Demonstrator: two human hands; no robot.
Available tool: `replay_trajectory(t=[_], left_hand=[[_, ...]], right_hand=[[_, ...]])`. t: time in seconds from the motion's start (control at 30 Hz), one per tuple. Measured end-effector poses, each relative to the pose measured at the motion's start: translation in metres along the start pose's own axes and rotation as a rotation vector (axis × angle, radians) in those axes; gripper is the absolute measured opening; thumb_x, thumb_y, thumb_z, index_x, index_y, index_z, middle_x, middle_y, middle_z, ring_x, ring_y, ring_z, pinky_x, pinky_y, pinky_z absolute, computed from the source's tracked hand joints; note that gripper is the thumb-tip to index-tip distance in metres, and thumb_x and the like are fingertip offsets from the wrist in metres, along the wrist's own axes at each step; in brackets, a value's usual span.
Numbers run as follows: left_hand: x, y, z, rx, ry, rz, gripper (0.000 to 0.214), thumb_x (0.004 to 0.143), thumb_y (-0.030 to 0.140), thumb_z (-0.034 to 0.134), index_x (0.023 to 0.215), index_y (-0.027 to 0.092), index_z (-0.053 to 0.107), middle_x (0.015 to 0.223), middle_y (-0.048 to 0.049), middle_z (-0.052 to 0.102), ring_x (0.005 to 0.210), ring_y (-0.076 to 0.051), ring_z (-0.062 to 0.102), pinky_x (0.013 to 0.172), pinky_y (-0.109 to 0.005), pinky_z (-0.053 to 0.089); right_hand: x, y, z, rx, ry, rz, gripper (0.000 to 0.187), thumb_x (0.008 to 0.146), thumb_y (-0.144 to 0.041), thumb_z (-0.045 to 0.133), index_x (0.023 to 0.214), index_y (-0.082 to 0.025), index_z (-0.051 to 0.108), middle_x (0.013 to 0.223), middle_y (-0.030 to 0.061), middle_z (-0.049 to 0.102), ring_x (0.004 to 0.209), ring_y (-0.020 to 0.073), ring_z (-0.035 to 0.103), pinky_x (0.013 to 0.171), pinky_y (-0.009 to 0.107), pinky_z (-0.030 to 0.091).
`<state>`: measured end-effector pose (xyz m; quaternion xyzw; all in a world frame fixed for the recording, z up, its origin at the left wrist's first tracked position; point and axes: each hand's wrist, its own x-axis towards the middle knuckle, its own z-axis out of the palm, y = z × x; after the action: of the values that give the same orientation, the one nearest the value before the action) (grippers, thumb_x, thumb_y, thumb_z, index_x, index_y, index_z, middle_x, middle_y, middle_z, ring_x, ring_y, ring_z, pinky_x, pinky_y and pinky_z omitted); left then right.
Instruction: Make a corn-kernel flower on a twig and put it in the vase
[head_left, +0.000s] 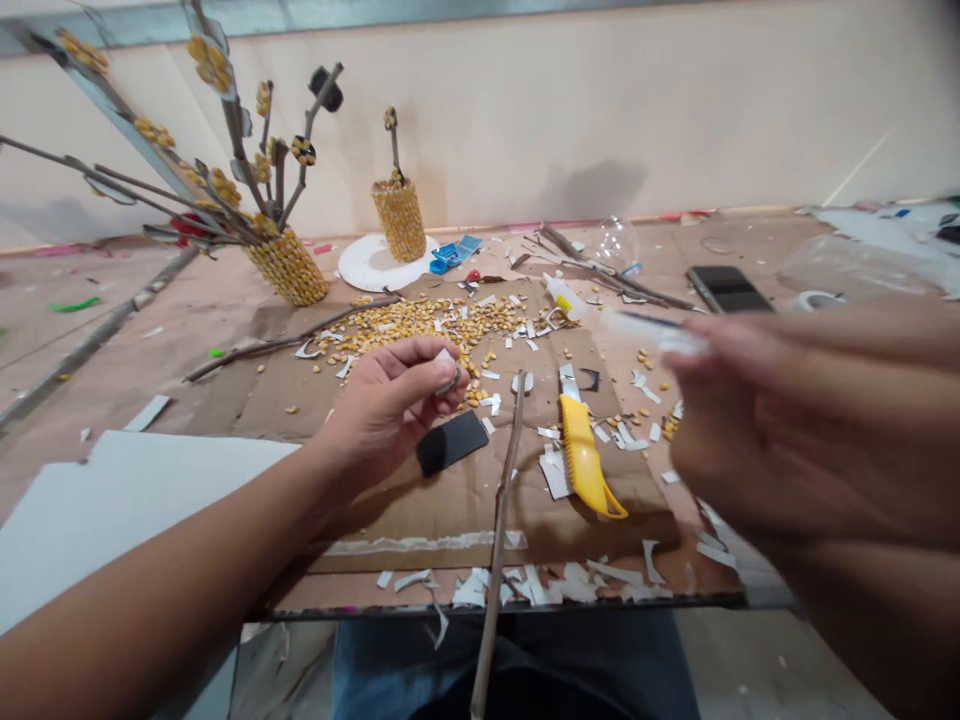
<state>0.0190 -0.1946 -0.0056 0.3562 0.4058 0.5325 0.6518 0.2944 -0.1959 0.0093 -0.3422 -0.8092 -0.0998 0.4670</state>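
My left hand (394, 395) is closed, pinching a small white-and-grey piece (448, 368) between thumb and fingers above the cardboard. My right hand (765, 400), smeared by motion, is raised at the right; it pinches a blurred white piece with a dark edge (652, 330) whose kind I cannot make out. Below my left hand lies a black rectangular piece (452, 443). A long bare twig (504, 490) runs between my hands and past the table's front edge, a small white piece at its far tip. To its right rests a yellow comb-toothed tool (583, 455).
Loose corn kernels (420, 320) and paper scraps litter the cardboard (420, 520). Behind stand two corn-covered pots (289, 268) holding twigs. A glue bottle (564, 297), a phone (727, 288) and more twigs (600, 268) lie behind. White sheets (127, 510) lie at left.
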Motion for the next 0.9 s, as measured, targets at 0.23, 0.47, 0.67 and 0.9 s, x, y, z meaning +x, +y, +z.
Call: replay_trajectory(t=[0.23, 0.47, 0.67, 0.9], left_hand=[[0.002, -0.014, -0.002, 0.162, 0.071, -0.029, 0.026, 0.078, 0.026, 0.091, 0.1, 0.016, 0.081, 0.09, -0.0078, 0.082, 0.078, -0.015, 0.076, 0.069, -0.022, 0.059], [-0.008, -0.014, 0.005, 0.137, 0.131, -0.071, 0.032, 0.078, 0.013, 0.085, 0.109, 0.014, 0.078, 0.097, -0.0105, 0.083, 0.081, -0.017, 0.079, 0.073, -0.026, 0.063], [-0.007, -0.01, 0.006, 0.134, 0.128, -0.046, 0.035, 0.071, 0.013, 0.089, 0.104, 0.013, 0.078, 0.097, -0.0099, 0.083, 0.081, -0.017, 0.079, 0.078, -0.029, 0.064], [-0.011, -0.014, 0.005, 0.22, 0.121, -0.03, 0.034, 0.075, 0.021, 0.09, 0.104, 0.014, 0.075, 0.088, -0.0088, 0.082, 0.075, -0.018, 0.077, 0.07, -0.029, 0.064]], right_hand=[[0.007, 0.049, 0.068, 0.024, -0.071, 0.247, 0.009, 0.089, -0.017, 0.066, 0.086, -0.025, 0.062, 0.085, 0.0061, 0.072, 0.085, 0.0268, 0.068, 0.079, 0.044, 0.055], [0.005, 0.044, 0.071, 0.118, -0.411, 0.583, 0.024, 0.067, -0.01, 0.063, 0.086, -0.023, 0.055, 0.079, 0.0013, 0.067, 0.069, 0.0197, 0.06, 0.063, 0.033, 0.044], [0.012, 0.041, 0.063, -0.068, -0.646, 0.476, 0.011, 0.082, -0.027, 0.067, 0.079, -0.024, 0.057, 0.076, 0.004, 0.07, 0.069, 0.0215, 0.06, 0.062, 0.032, 0.037], [0.007, 0.011, 0.056, -0.255, -0.92, 0.415, 0.036, 0.085, -0.049, 0.07, 0.064, -0.026, 0.051, 0.055, 0.0013, 0.057, 0.048, 0.0181, 0.046, 0.048, 0.031, 0.022]])
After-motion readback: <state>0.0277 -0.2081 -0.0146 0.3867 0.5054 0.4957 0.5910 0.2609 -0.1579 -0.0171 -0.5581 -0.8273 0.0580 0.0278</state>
